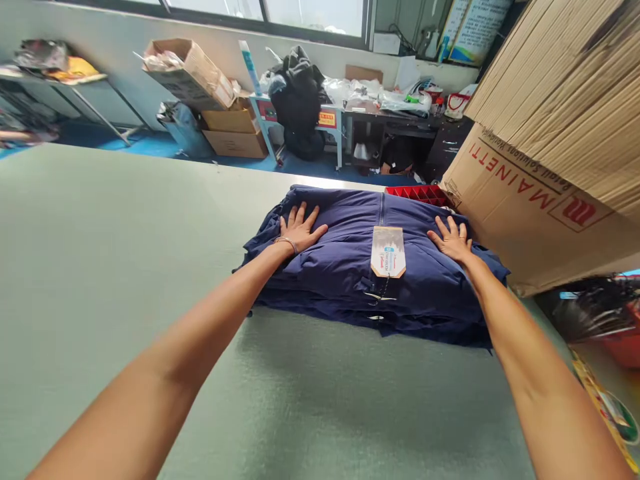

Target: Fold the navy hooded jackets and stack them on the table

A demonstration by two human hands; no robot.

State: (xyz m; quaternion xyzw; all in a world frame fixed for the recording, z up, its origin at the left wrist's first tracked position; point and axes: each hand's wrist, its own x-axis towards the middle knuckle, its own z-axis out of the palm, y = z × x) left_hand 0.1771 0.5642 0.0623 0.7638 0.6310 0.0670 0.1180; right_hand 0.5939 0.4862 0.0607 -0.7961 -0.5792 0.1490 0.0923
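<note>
1. One big green desk (125, 267) fills the view, and a cardboard box (540, 200) leans in at its right edge.
2. Stack of navy garments (345, 267) sits at the far middle of the desk, just beside the box.
3. Left hand (299, 230) lies flat on the stack's left side, fingers spread.
4. Right hand (453, 239) presses flat on the right side, fingers spread.
5. Paper tag (388, 251) rests between them.

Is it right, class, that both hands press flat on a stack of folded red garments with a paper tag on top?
Not quite: the head view shows the left hand and right hand flat on navy blue garments, not red. The paper tag does lie on top.
</note>
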